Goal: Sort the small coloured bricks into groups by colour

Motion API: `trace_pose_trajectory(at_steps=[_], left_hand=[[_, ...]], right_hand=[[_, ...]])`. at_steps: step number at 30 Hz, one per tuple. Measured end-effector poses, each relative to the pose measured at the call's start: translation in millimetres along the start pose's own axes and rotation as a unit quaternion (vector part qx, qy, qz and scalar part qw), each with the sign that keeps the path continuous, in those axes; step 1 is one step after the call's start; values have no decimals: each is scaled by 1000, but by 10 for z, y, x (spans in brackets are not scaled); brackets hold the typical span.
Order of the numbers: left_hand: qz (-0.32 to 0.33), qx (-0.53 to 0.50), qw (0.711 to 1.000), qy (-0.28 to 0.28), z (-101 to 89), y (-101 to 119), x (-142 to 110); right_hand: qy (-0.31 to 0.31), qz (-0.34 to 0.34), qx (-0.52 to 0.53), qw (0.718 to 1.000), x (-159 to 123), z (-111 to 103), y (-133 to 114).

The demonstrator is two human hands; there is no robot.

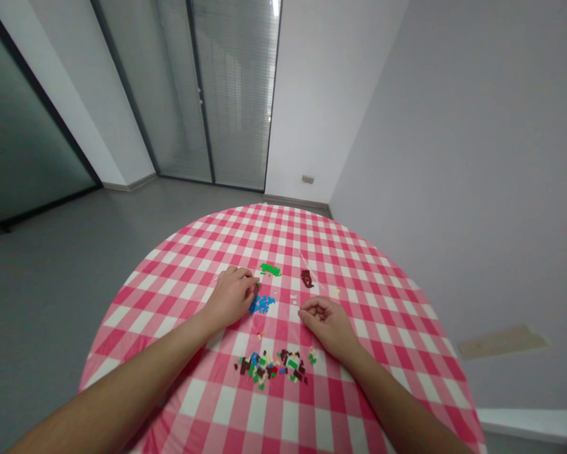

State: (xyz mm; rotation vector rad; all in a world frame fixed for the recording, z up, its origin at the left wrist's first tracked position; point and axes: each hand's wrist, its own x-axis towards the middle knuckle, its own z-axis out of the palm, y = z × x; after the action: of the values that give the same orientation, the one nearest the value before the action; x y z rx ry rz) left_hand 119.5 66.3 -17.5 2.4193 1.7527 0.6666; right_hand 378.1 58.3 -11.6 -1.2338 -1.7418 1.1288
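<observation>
My left hand (233,293) is closed, its fingertips together between a pile of green building bricks (270,270) and a pile of blue bricks (263,304). A speck of dark green shows by those fingertips, too small to make out. Curled with thumb and forefinger pinched, my right hand (327,320) is beside a few white bricks (293,299); whatever it may hold is hidden. Beyond it lies a pile of dark brown bricks (306,279). Closer to me, a mixed heap of small bricks (274,367) in brown, green, blue, red and cream is spread between my forearms.
A red-and-white checked cloth (207,403) covers the round table. Some cream pieces (336,292) lie right of the brown pile, and a few green and cream bits (312,357) sit beside the mixed heap. Glass partitions (231,94) and a grey wall (491,157) stand around.
</observation>
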Motion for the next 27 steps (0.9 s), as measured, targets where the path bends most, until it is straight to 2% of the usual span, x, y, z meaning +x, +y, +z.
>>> trace_pose_trajectory(at_steps=[13,21,27], left_hand=[[13,26,999,-36,6,44,13],[-42,-55,997,-21,-7,52,-1],[-24,-109,993,-32,16,54,-1]], right_hand=[[-1,4,-4,1000,11,3,23],[-7,10,-7,1000,6,-9,15],[-4,4,-6,1000,11,-5,36]])
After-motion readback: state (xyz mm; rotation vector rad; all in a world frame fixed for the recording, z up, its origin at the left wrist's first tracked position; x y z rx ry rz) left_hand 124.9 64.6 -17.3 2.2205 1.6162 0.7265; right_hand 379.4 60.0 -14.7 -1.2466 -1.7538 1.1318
